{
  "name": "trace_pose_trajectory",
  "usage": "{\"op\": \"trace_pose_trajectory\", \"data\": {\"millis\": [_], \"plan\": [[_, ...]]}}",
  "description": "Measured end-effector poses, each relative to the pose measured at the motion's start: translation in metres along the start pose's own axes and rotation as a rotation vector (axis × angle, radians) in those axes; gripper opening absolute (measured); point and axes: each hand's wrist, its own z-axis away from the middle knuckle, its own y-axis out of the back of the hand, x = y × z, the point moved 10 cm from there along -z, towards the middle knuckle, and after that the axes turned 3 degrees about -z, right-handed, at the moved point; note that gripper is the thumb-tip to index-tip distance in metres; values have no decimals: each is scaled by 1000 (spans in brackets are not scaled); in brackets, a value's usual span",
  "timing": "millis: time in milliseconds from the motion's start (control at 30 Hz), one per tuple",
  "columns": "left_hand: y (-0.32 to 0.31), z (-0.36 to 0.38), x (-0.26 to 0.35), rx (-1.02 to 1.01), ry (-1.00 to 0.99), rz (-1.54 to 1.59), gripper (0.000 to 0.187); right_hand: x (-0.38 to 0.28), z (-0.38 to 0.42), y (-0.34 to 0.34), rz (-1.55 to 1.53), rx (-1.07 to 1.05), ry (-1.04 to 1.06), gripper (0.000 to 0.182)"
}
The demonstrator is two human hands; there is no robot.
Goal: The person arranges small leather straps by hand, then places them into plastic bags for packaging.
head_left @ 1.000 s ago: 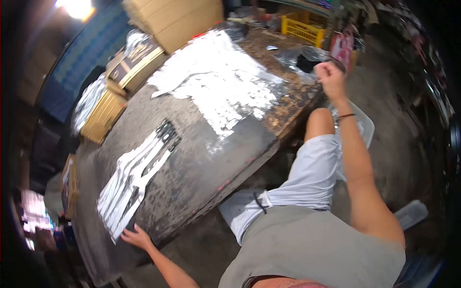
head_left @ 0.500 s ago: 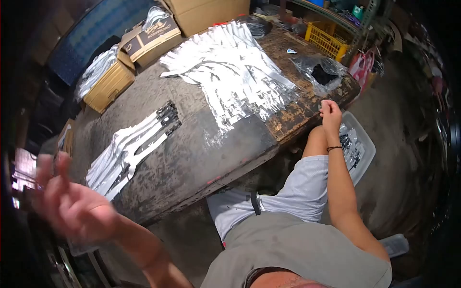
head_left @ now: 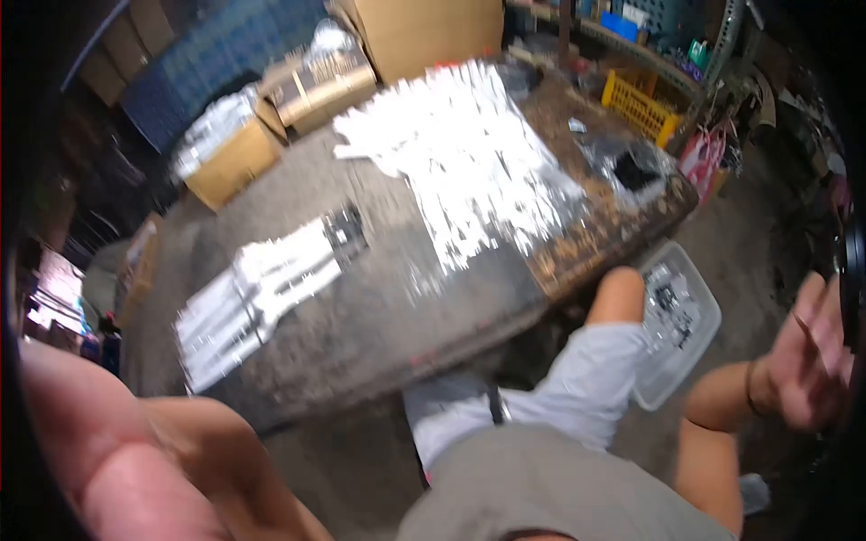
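My left hand [head_left: 117, 451] is raised very close to the camera at the lower left, its fingertips cut off or smeared. My right hand [head_left: 807, 361] is lifted at the right edge with fingers apart, blurred, and I see nothing in it. Between them, on the dark worn table [head_left: 379, 334], lies a bundle of white strips [head_left: 262, 298] with dark ends, apart from both hands. A larger pile of white, shiny strips [head_left: 478, 162] spreads across the middle of the table. Nearest my right hand is a clear plastic bin [head_left: 704, 338] holding small dark and clear pieces.
Cardboard boxes [head_left: 236, 171] with white contents line the far left side, beside a large upright carton [head_left: 424, 36]. A clear plastic bag [head_left: 627, 171] with something black sits at the table's right corner. Behind it stands a yellow crate [head_left: 639, 108] under a shelf.
My right hand has moved from the table's right edge, where its fingers were pinched, out to the right and opened. My left hand has come closer to the camera. The view has shifted slightly.
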Motion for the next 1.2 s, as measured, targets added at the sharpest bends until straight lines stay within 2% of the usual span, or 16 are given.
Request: {"op": "trace_pose_trajectory", "data": {"millis": [100, 200, 300, 667, 1000, 1133, 1200], "plan": [[-4, 0, -1, -3, -27, -18, 36, -19, -1, -28, 64, -144, -39, 32], [-9, -3, -2, 4, -49, -25, 36, 9, 3, -50, 30, -221, -168, 32], [-16, -11, 0, 4, -61, -21, 36, 35, 3, -66, -9, -258, -255, 32], [-24, -21, 2, -10, -87, -29, 37, 63, 0, -74, -74, -288, -323, 31], [-38, -30, -1, -31, -98, -6, 39, 68, -5, -66, -148, -248, -328, 31], [-48, -37, 0, -64, -125, 8, 40, 53, -18, -28, -311, -107, -179, 31], [-59, -42, -1, -94, -134, 37, 40, 69, -37, 5, -480, 21, -149, 31]]}}
